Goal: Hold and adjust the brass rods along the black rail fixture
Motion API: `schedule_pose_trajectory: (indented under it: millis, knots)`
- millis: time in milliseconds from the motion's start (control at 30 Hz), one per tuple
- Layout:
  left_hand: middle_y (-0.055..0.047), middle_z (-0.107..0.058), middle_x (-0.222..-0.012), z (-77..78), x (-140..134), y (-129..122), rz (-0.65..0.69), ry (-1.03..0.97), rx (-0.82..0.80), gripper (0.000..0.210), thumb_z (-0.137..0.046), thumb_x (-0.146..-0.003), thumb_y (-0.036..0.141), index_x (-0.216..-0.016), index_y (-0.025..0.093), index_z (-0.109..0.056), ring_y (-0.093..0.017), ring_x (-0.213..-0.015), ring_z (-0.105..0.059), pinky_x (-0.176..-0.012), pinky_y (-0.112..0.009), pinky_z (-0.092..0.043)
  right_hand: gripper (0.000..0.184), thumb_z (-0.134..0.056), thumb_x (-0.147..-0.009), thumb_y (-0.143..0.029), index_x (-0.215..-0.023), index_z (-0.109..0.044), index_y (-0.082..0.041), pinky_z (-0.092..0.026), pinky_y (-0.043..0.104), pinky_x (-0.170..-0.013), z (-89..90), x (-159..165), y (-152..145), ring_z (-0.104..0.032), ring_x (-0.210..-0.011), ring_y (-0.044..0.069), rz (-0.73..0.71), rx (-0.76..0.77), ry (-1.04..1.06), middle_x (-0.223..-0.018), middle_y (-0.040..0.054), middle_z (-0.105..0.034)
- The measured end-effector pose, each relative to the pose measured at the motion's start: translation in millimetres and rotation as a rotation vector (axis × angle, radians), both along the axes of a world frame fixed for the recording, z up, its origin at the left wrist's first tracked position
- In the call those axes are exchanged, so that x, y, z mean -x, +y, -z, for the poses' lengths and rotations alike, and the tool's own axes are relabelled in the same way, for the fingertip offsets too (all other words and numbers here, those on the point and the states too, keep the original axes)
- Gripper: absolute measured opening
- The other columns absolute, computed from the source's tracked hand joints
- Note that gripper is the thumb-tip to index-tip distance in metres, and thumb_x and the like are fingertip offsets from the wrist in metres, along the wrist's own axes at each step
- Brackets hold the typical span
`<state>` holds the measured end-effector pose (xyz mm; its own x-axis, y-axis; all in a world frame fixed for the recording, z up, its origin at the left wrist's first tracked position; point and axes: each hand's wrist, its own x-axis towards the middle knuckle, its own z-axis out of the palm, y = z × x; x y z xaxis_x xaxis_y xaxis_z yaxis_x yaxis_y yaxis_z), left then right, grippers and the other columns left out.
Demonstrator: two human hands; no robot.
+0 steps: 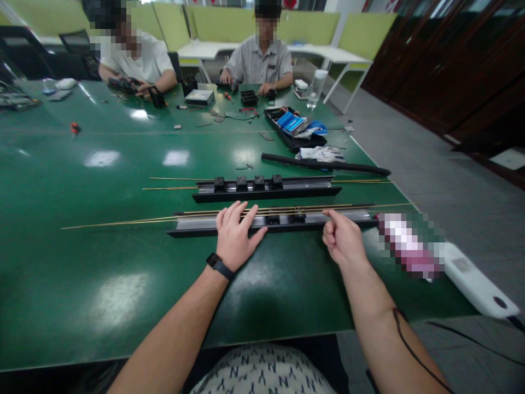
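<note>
My left hand (238, 235), in a dark wristwatch (220, 266), lies with spread fingers over a long black rail (200, 231) with a pale metal inside. Its fingertips reach the thin brass rods (192, 212) that run lengthwise over the rail. Farther right, my right hand (343, 236) is curled, its index finger pointing left at the rods; the grip itself is partly hidden. Between my hands, dark blocks (298, 215) sit in the rail. Just behind it lies a second rail (266, 193) with several black blocks (259, 181) and more brass rods (164, 189).
A black tube (324, 164) and white gloves (320, 154) lie behind the rails, near a black tray (283, 131) holding blue packets. A white power strip (478, 282) rests at the right edge. Two people sit across the green table (135, 306), among tools and a clear bottle (317, 89).
</note>
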<state>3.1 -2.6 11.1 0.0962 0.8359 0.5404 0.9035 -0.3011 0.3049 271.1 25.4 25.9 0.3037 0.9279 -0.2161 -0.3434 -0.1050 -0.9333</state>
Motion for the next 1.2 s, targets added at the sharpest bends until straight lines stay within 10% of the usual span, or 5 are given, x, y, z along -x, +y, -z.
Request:
schedule_pose_trajectory:
  millis: [1200]
  knots:
    - [-0.012, -0.06, -0.144, -1.3, -0.4, -0.3, 0.0, 0.004, -0.002, 0.05, -0.065, -0.093, 0.049, -0.138, 0.028, -0.062, -0.032, -0.142, -0.047, -0.119, -0.052, -0.028, 0.034, -0.082, -0.078, -0.047, -0.087, -0.067, -0.018, -0.021, 0.015, -0.026, 4.3, 1.9, 0.5, -0.032, -0.029, 0.004, 0.032, -0.006, -0.065, -0.046, -0.0082, -0.048]
